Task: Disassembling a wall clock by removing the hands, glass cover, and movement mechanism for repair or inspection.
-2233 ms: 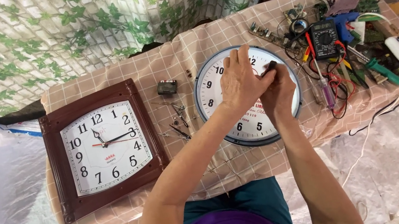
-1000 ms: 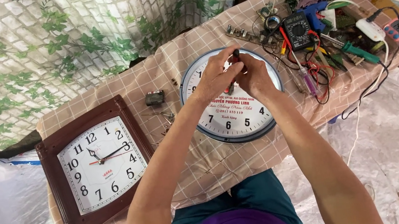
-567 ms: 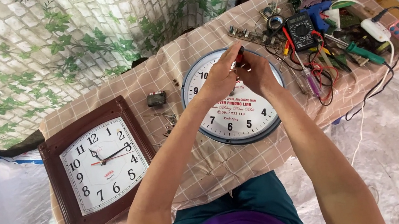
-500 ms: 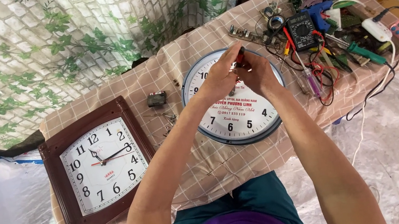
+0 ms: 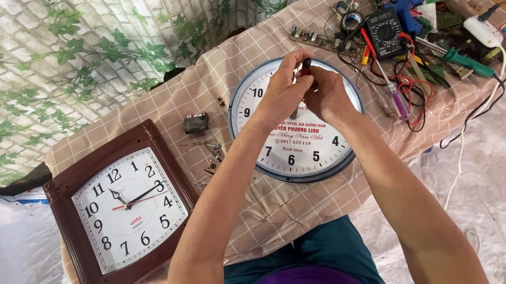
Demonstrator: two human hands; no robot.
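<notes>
Square brown clock (image 5: 125, 209) at left, multimeter (image 5: 385, 31) w/ tools right; my left hand (image 5: 283, 95) & right hand (image 5: 327, 93) pinch a small red-black part (image 5: 306, 68) above the round clock (image 5: 301, 148).

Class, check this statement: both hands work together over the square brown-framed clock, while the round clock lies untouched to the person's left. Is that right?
Not quite: the clocks are swapped. The head view shows the left hand and right hand together over the round clock, while the square brown-framed clock lies untouched to the person's left.

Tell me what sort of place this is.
Probably a makeshift clock repair bench. A small table under a checked cloth holds a round wall clock, which both hands are working over, a square brown clock, and a multimeter amid screwdrivers and loose wires.
</notes>
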